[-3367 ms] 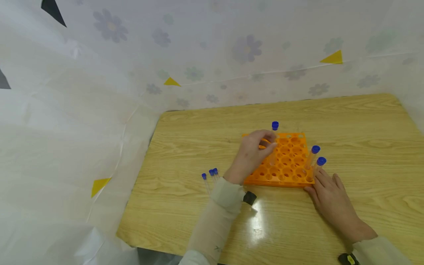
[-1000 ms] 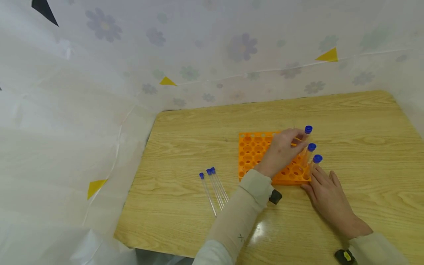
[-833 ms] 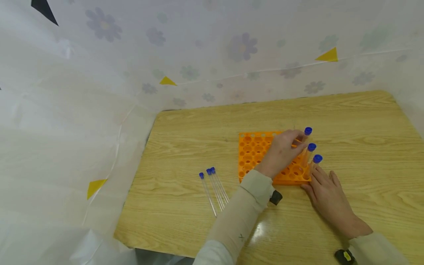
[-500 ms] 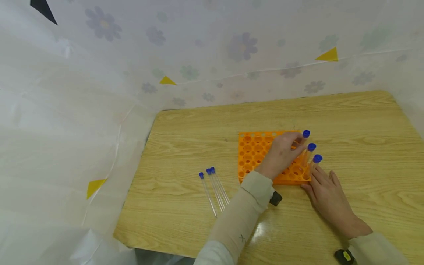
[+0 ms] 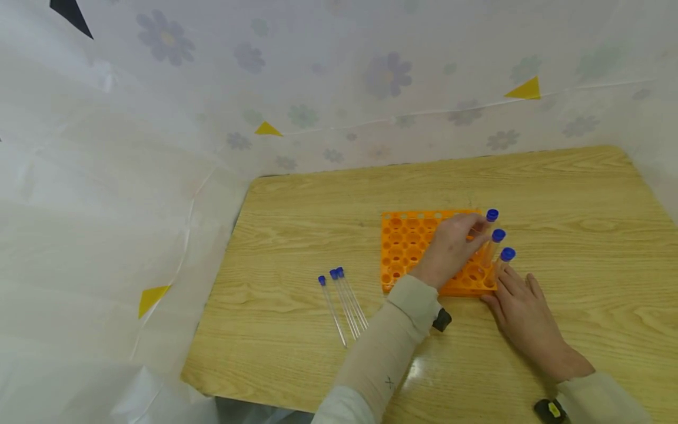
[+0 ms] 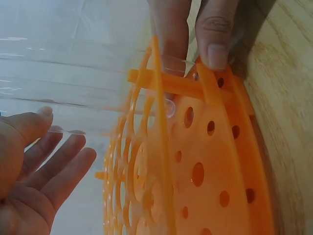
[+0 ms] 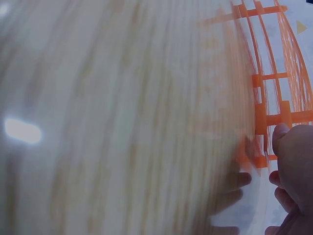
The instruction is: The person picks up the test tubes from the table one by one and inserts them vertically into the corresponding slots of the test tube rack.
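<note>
With thumb and fingertips, my left hand (image 5: 450, 244) pinches a clear test tube (image 5: 492, 215) with a blue cap, upright at the back right of the orange test tube rack (image 5: 466, 292). Two more blue-capped tubes, a middle one (image 5: 498, 235) and a front one (image 5: 507, 254), stand in the rack's right column. In the left wrist view a rounded tube bottom (image 6: 169, 108) shows below the rack's upper layer. My right hand (image 5: 529, 318) grips the rack's front right corner, its thumb (image 6: 217, 56) on the front side. The left hand covers part of the rack's holes.
Several thin clear tubes (image 5: 339, 321) with blue caps lie on the wooden table (image 5: 296, 229) left of the rack, beside my left forearm. A patterned white curtain (image 5: 339, 76) hangs behind the table and along its left side.
My left hand has carried the test tube from over the rack's middle to its right column, and the cap has come down a little. The right hand stays at the corner.
</note>
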### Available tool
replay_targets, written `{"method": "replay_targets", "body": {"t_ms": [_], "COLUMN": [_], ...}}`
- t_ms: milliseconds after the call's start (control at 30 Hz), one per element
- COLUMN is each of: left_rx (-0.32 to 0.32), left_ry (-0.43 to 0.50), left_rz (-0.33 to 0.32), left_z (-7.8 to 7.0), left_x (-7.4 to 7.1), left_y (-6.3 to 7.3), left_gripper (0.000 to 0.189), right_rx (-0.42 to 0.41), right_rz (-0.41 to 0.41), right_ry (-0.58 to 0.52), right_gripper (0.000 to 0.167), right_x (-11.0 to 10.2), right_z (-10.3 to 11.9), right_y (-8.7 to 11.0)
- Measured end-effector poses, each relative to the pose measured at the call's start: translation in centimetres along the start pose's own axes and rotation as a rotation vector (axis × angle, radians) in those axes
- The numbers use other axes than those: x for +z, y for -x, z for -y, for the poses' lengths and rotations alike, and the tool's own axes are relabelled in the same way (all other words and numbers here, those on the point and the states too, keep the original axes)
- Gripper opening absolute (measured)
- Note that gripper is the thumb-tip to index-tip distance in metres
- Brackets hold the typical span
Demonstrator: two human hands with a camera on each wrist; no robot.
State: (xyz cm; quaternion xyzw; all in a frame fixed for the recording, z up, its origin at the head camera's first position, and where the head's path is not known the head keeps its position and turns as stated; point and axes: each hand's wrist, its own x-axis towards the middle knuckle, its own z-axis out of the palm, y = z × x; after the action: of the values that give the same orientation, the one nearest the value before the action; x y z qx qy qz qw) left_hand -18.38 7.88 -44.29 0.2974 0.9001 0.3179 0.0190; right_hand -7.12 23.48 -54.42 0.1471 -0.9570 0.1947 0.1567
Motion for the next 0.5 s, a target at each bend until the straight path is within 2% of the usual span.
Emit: {"method": "replay_targets", "body": {"t_ms": [200,500], "left_rx": [-0.013,-0.056], "left_ry": [-0.034,0.020], "left_rz": [-0.021,-0.018], "left_z": [-0.26,-0.40], "left_x": [0.13,0.11], "left_y": [-0.02,0.06], "left_gripper": [0.030,0.026], "right_rx": [-0.008,-0.017], "right_rz": [-0.009,-0.026], "right_ry": [0.001,0.000], "right_gripper": [0.045,0.043], "right_x": [-0.07,-0.12], "right_z": [0.07,0.07], "right_y": [-0.05,-0.13]}}
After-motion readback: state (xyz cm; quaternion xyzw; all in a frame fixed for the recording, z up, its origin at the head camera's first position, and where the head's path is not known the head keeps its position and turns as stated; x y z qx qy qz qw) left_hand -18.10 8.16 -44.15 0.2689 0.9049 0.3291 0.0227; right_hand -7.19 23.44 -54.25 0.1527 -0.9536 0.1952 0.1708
